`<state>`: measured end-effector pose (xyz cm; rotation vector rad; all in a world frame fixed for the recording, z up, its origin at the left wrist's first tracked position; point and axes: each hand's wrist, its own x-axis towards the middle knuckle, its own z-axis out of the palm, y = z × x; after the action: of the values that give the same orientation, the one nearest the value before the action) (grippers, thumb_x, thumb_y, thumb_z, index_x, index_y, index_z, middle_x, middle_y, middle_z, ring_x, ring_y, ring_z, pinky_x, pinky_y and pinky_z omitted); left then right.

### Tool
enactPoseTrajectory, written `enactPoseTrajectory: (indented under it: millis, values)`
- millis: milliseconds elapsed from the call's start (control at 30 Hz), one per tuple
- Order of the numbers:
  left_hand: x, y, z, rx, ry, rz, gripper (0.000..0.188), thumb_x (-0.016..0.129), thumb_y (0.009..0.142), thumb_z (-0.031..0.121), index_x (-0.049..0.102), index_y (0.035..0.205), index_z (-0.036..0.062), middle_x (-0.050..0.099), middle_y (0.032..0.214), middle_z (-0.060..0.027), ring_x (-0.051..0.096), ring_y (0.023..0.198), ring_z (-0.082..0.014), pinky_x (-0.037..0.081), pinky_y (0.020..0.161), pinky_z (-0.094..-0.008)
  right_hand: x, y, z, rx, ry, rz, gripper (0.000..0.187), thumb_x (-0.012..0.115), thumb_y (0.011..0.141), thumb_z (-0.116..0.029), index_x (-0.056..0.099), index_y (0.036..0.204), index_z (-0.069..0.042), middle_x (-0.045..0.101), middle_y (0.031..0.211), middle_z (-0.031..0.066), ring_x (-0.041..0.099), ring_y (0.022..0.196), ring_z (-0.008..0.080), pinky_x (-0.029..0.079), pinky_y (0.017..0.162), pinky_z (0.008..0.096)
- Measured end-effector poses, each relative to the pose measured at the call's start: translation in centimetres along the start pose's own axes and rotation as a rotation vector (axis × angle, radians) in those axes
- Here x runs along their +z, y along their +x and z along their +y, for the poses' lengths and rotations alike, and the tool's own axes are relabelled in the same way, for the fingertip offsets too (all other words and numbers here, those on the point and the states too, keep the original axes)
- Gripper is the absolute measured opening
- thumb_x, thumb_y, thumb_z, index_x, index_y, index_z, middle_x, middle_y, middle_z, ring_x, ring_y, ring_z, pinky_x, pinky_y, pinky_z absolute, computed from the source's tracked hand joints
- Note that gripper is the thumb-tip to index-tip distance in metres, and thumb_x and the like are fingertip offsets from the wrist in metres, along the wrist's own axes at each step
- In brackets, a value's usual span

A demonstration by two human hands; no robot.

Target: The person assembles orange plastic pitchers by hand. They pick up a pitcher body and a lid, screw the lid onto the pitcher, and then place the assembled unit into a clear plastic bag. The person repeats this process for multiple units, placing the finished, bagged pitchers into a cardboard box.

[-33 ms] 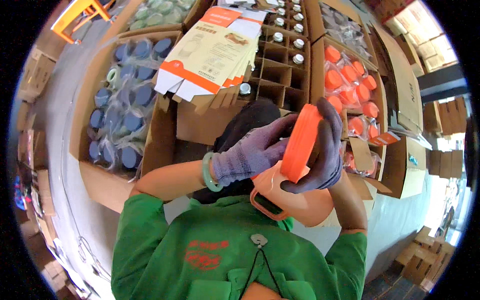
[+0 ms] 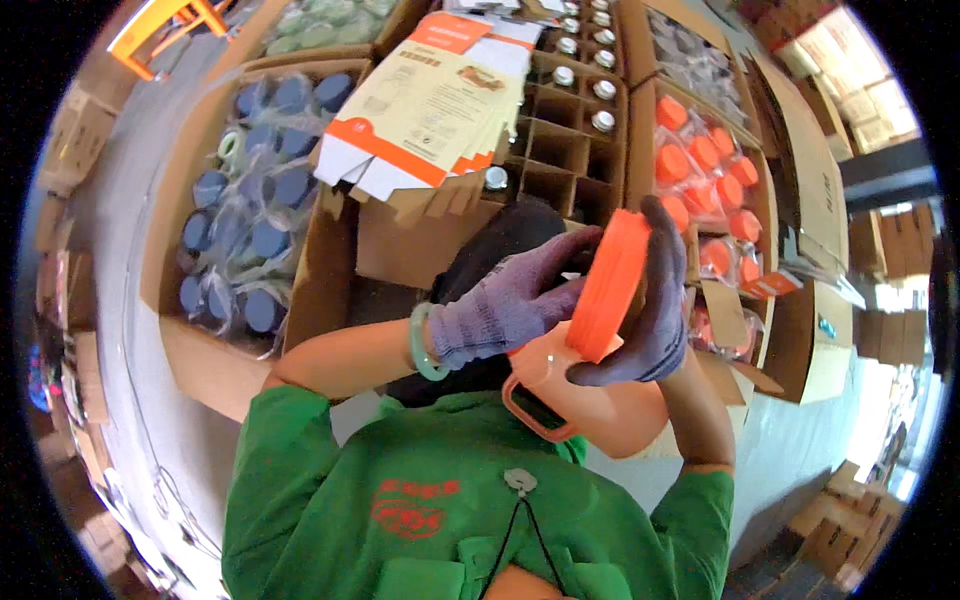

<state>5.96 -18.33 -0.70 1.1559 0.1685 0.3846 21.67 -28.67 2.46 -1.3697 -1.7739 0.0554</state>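
Observation:
A translucent peach jug (image 2: 600, 405) with a loop handle lies tilted against my chest. Its wide, ridged orange lid (image 2: 612, 290) faces up and away from me. My right hand (image 2: 655, 300), in a grey-purple glove, wraps the lid's right side, with the thumb along its near edge. From the left, my left hand (image 2: 510, 305), gloved alike, grips the lid's left edge with bent fingers; some fingertips are hidden behind it. A pale green bangle (image 2: 423, 343) circles my left wrist.
Ahead, flat printed cartons (image 2: 420, 105) overlap a divided box of silver-capped bottles (image 2: 562, 75). On the left stands a carton (image 2: 225, 375) of bagged blue-lidded jars; on the right, a carton holds bagged orange-lidded jars (image 2: 703, 152). An open carton (image 2: 815, 335) stands farther right.
The view has shifted slightly, so the boxes sit a little lower and farther right. Both hands keep hold of the lid with barely any movement.

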Motion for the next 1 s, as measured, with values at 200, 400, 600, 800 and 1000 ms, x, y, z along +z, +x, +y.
enactPoseTrajectory:
  millis: [200,400,600,800,1000]
  values:
    - [-2.4,-0.3,0.4,0.005,-0.088,-0.121,0.079,0.081,0.075,0.014,0.038,0.141,0.0062,0.056,0.129,-0.0080,0.053,0.117,-0.0154,0.046,0.099,-0.0332,0.9,-2.2,0.9,0.693,0.904,-0.010,0.106,0.084,0.066,-0.012,0.018,0.149,-0.010,0.042,0.142,0.0143,0.046,0.127,0.0274,0.040,0.106,0.0463]
    - [-3.1,-0.8,1.7,0.038,0.121,0.124,0.075,0.086,0.066,0.016,0.050,0.129,0.0031,0.061,0.117,-0.0086,0.056,0.107,-0.0135,0.046,0.097,-0.0324,-0.4,-6.3,4.9,1.018,0.722,-0.210,0.053,0.058,0.090,-0.023,0.043,0.135,0.000,0.057,0.128,0.0160,0.063,0.105,0.0263,0.053,0.087,0.0376]
    - [-5.4,-0.5,3.2,0.094,0.380,0.243,0.074,0.089,0.061,0.023,0.054,0.123,0.0040,0.064,0.106,-0.0068,0.060,0.091,-0.0140,0.052,0.082,-0.0312,-2.6,-0.4,-3.1,0.741,0.791,-0.514,0.083,0.077,0.069,-0.037,0.046,0.130,0.010,0.061,0.119,0.0251,0.068,0.075,0.0242,0.054,0.062,0.0301]
    - [-2.9,-1.8,3.3,0.459,0.681,0.086,0.078,0.090,0.054,0.027,0.057,0.122,0.0091,0.061,0.108,-0.0124,0.061,0.101,-0.0288,0.053,0.082,-0.0344,-0.9,4.0,-1.2,0.856,0.678,0.083,0.051,0.062,0.085,-0.025,0.054,0.127,0.004,0.058,0.123,0.0228,0.059,0.112,0.0322,0.046,0.099,0.0416]
    - [-1.4,-3.3,5.7,0.614,0.992,-0.182,0.071,0.080,0.065,0.032,0.053,0.129,0.0165,0.054,0.122,-0.0156,0.057,0.107,-0.0375,0.053,0.083,-0.0388,-0.2,0.7,-2.2,0.360,0.292,-0.134,0.055,0.060,0.088,-0.028,0.048,0.132,0.002,0.053,0.130,0.0189,0.053,0.119,0.0298,0.042,0.102,0.0422]
